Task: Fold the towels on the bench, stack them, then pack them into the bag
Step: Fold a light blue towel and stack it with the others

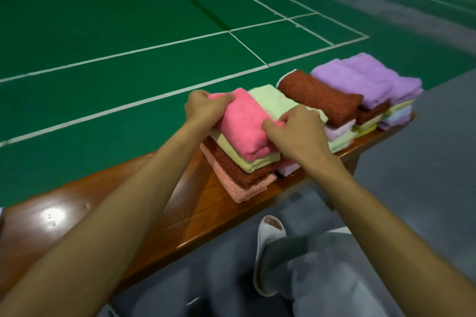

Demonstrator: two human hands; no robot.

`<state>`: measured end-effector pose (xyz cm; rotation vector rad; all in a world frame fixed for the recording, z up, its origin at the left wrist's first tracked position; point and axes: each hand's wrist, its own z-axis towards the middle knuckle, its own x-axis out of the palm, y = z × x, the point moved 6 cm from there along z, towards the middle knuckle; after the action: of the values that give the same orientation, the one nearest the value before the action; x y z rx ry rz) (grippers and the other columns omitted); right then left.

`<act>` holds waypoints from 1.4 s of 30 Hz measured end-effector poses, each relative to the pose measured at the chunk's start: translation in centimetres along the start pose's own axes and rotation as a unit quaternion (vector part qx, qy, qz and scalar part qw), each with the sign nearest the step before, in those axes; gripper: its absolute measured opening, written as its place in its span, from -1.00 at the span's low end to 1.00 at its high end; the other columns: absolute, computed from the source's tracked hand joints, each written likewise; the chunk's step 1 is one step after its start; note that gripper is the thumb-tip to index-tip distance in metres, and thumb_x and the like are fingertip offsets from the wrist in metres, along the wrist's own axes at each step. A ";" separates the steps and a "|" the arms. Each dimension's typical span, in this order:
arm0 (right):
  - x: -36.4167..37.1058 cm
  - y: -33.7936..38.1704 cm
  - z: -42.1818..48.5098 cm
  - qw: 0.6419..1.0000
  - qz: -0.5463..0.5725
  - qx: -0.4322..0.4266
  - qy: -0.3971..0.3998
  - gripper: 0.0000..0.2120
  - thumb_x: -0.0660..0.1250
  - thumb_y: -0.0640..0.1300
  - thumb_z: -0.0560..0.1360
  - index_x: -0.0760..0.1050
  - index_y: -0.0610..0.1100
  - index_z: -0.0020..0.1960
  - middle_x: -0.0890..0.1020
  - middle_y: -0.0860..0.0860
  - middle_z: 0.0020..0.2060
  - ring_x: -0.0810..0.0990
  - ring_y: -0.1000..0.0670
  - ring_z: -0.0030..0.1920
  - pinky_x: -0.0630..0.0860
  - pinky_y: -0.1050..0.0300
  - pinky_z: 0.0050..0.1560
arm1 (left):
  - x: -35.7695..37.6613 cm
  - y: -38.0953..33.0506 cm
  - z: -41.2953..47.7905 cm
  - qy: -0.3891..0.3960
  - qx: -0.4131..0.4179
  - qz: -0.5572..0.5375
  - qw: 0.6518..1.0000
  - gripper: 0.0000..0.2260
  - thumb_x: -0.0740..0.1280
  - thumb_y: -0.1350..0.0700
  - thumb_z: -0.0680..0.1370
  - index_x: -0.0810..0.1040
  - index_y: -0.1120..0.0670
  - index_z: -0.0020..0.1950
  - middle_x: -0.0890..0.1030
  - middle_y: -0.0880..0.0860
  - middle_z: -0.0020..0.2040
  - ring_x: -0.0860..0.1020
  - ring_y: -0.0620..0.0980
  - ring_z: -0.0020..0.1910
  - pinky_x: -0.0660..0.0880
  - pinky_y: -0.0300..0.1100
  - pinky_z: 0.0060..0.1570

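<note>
Plainly, the pink towel is the thing being handled: it lies folded on top of the nearest stack on the wooden worktop, and both grips are on it. The left grip has its fingers curled over the pink towel's far corner, with the thumb lying on top. The right grip pinches the towel's right edge, and its knuckles hide the fold there. Under the pink towel only the edges of the layers show: a pale yellow-green towel, then a brown towel, then a salmon towel at the bottom, touching the worktop. Just right of the pink towel a light green towel tops a second stack, partly covered by the right wrist; its lower layers are thin strips that are hard to count. Beyond that, further right of the pink towel, a rust-brown towel lies thick and rounded on a third stack. The purple towels cap the farthest piles, which are soft with blur, so the layers under them cannot be told apart. The worktop's end left of the pink towel is cut off by the frame edge. Below the pink towel, past the worktop's near edge, a white slipper and a grey trouser leg show, both blurred. Behind the pink towel spreads the green court floor with white lines.
</note>
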<state>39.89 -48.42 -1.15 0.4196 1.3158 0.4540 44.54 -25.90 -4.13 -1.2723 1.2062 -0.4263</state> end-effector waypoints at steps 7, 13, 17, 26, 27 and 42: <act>-0.6 3.1 0.7 0.961 -0.164 -0.222 0.000 -0.37 0.11 0.33 0.48 0.52 -0.09 0.31 0.59 -0.13 0.18 0.52 -0.21 0.19 0.50 -0.11 0.07 | -0.9 -3.4 -4.2 0.007 0.323 0.204 0.924 -0.47 0.31 -0.13 0.47 0.48 -0.01 0.42 0.51 0.06 0.37 0.41 0.12 0.37 0.36 0.03 0.36; 3.9 -0.2 2.0 0.933 -0.202 -0.204 0.219 -0.14 -0.20 0.51 0.41 0.00 0.20 0.65 -0.02 -0.04 0.67 0.02 -0.17 0.64 0.06 -0.37 0.54 | 1.4 1.4 -6.6 0.101 0.386 0.337 0.853 -0.37 -0.02 -0.31 0.56 0.31 -0.16 0.60 0.20 -0.04 0.65 0.08 0.05 0.65 0.07 0.26 0.57; 4.7 -1.0 1.4 0.931 -0.224 -0.205 0.203 -0.18 -0.28 0.51 0.42 -0.12 0.29 0.64 -0.06 -0.02 0.67 0.03 -0.17 0.64 0.08 -0.36 0.53 | 2.2 2.4 -6.5 0.100 0.377 0.334 0.858 -0.35 -0.04 -0.36 0.55 0.33 -0.17 0.59 0.21 -0.03 0.65 0.08 0.05 0.65 0.13 0.27 0.55; 1.4 1.6 1.1 0.944 -0.147 -0.240 0.171 -0.24 -0.15 0.46 0.51 -0.07 0.21 0.65 0.05 -0.03 0.66 0.07 -0.14 0.63 0.09 -0.37 0.54 | -0.2 -0.8 -7.3 0.103 0.395 0.298 0.863 -0.40 0.07 -0.32 0.56 0.30 -0.20 0.60 0.20 -0.02 0.66 0.06 0.04 0.65 -0.10 0.29 0.58; 1.1 2.3 0.9 0.944 -0.142 -0.250 0.162 -0.24 -0.13 0.45 0.52 -0.05 0.20 0.66 0.06 -0.04 0.66 0.08 -0.14 0.63 0.09 -0.37 0.54 | -0.9 -1.0 -7.6 0.097 0.399 0.290 0.865 -0.40 0.07 -0.32 0.56 0.31 -0.20 0.59 0.20 -0.02 0.66 0.06 0.03 0.65 -0.09 0.28 0.58; 14.0 22.6 -12.5 0.872 -0.072 -0.407 0.262 -0.27 0.01 0.32 0.53 0.18 0.02 0.63 0.25 -0.07 0.60 0.23 -0.14 0.56 0.22 -0.17 0.49 | -28.3 17.7 -12.1 -0.024 0.227 0.343 0.911 -0.38 0.08 -0.35 0.53 0.34 -0.21 0.57 0.33 -0.04 0.60 0.20 0.03 0.61 0.08 0.18 0.56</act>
<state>28.56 -21.36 -3.05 -0.5479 1.5136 0.9841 17.19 -3.31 -5.13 -0.4072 1.3256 -0.1345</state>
